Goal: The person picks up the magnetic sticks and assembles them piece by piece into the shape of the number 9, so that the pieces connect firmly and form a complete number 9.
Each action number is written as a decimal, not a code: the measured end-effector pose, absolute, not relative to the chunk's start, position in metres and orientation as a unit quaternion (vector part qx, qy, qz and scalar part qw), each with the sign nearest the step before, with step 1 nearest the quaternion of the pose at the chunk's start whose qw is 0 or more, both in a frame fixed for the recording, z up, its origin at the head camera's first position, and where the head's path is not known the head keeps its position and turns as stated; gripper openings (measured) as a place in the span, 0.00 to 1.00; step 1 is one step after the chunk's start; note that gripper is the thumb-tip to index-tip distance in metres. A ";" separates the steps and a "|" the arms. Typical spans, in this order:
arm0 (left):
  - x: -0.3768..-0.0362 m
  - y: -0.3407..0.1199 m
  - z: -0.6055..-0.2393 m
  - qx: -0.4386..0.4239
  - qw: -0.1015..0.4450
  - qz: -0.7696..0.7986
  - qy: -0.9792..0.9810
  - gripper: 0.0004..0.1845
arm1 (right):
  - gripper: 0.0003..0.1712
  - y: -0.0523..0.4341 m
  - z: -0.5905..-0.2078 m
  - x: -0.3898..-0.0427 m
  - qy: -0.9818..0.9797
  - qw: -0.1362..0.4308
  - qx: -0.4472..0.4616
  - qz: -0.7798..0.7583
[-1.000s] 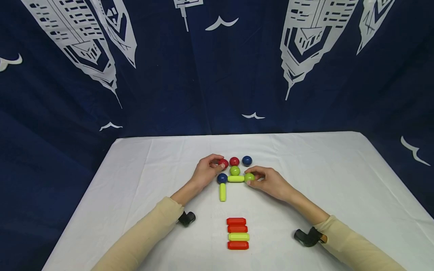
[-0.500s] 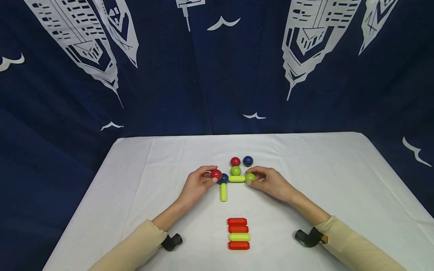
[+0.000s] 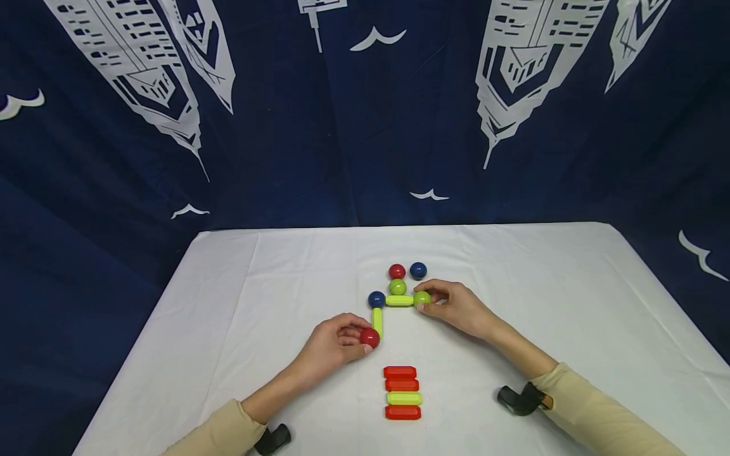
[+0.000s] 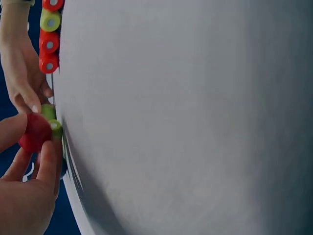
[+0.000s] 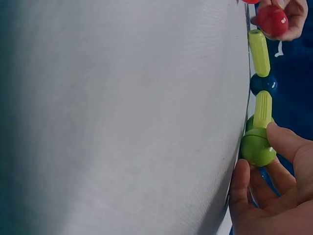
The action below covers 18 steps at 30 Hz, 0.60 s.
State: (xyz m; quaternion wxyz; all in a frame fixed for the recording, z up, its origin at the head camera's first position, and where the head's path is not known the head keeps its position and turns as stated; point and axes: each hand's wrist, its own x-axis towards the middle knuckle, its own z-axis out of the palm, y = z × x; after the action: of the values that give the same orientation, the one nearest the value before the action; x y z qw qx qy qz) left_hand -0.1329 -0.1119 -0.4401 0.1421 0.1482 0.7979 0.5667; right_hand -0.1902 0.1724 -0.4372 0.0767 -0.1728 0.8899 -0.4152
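Note:
A red ball [image 3: 369, 338] is pinched between the thumb and fingers of my left hand [image 3: 333, 345]. It sits right at the near end of a yellow-green rod [image 3: 377, 320], whose metal tip [image 4: 54, 126] shows in the left wrist view. That rod runs from a dark blue ball [image 3: 376, 299]. From the same ball a second yellow-green rod [image 3: 399, 301] extends right to a green ball [image 3: 422, 298]. My right hand [image 3: 459, 308] pinches this green ball [image 5: 258, 147] with thumb and fingers.
Behind the rods lie another green ball [image 3: 397, 287], a red ball [image 3: 397, 272] and a blue ball [image 3: 419, 271]. Nearer me, red rods [image 3: 402, 413] and one yellow-green rod [image 3: 404, 398] lie in a stack on the white tablecloth [image 3: 513, 266]. A dark curtain [image 3: 285, 126] hangs behind.
My left hand has carried the red ball from beside the back balls, past the blue ball, toward me to the rod's near end. My right hand has stayed on the green ball.

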 end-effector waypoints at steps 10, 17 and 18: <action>-0.127 -0.102 -0.441 0.145 0.140 0.533 0.822 0.15 | 0.23 0.177 -0.435 -0.189 0.887 0.081 -0.174 -0.420; -0.125 -0.100 -0.444 0.145 0.122 0.527 0.828 0.15 | 0.19 0.175 -0.424 -0.175 0.893 0.003 -0.177 -0.415; -0.125 -0.099 -0.444 0.147 0.121 0.528 0.828 0.14 | 0.17 0.173 -0.421 -0.172 0.892 -0.008 -0.185 -0.412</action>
State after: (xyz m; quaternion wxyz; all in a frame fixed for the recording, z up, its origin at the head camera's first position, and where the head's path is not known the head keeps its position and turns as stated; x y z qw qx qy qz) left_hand -0.1255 -0.0994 -0.4439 0.1207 0.1466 0.8278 0.5280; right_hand -0.1720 0.1725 -0.4214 -0.0077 -0.1850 0.8920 -0.4124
